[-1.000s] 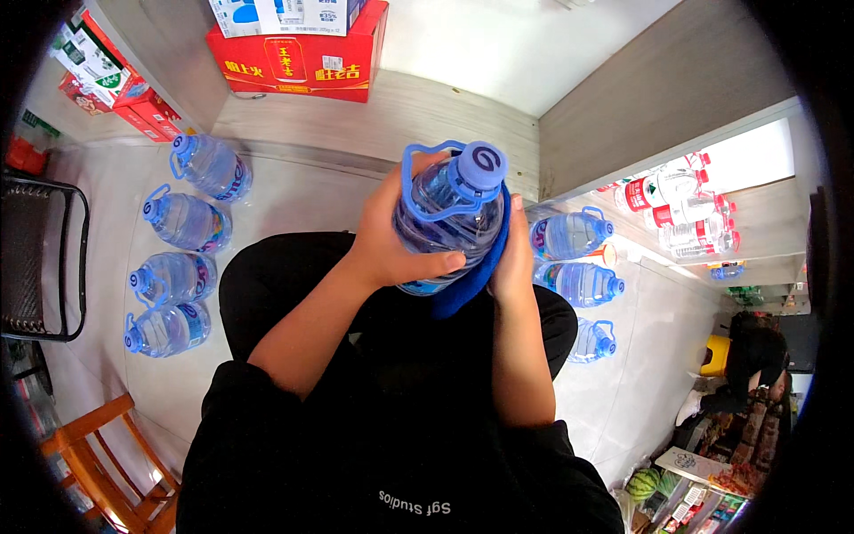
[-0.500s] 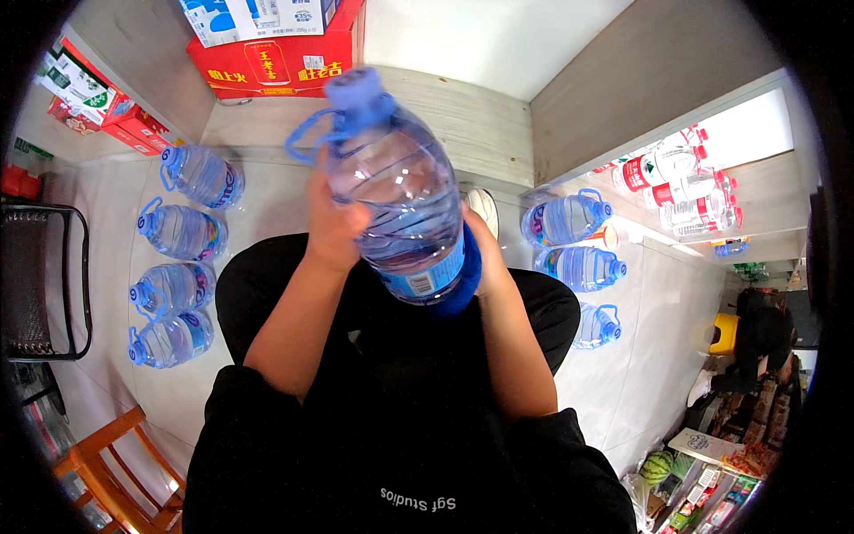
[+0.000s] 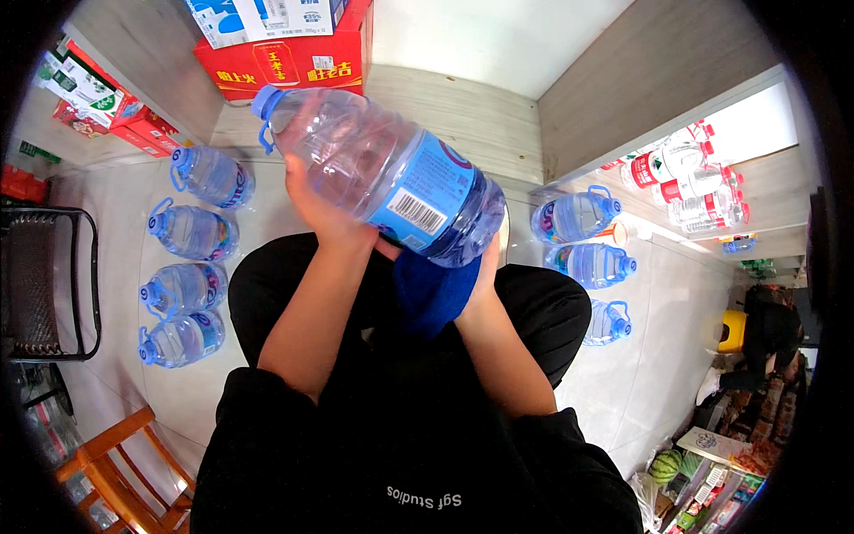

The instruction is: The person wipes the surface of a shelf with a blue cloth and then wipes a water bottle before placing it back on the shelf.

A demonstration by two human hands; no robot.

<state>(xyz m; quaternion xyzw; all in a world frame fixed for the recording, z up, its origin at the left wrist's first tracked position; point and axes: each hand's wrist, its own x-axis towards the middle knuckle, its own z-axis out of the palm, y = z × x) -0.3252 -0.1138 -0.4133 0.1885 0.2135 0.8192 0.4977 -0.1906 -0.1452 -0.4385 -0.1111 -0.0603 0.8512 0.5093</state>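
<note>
A large clear water bottle [image 3: 425, 194] with a blue cap, carry handle and blue label is held up over my lap, tilted with its cap toward the upper left. My left hand [image 3: 318, 206] is wrapped round its upper body from the left and below; some fingers show through the clear plastic. My right hand [image 3: 483, 278] holds a dark blue cloth [image 3: 430, 289] against the underside near the bottle's base. Most of the right hand's fingers are hidden behind the cloth and bottle.
Several similar bottles [image 3: 191, 233] stand in a column on the left floor, and three more bottles [image 3: 591, 265] on the right. Red drink cartons [image 3: 285, 71] sit on the shelf ahead. Red-labelled bottles [image 3: 694, 187] fill the right shelf. A black chair [image 3: 53, 276] and wooden chair [image 3: 124, 472] stand left.
The bottle has swung from near upright to a slant, its cap moving left and its base right. Its barcode side now faces up, and more of the cloth shows beneath.
</note>
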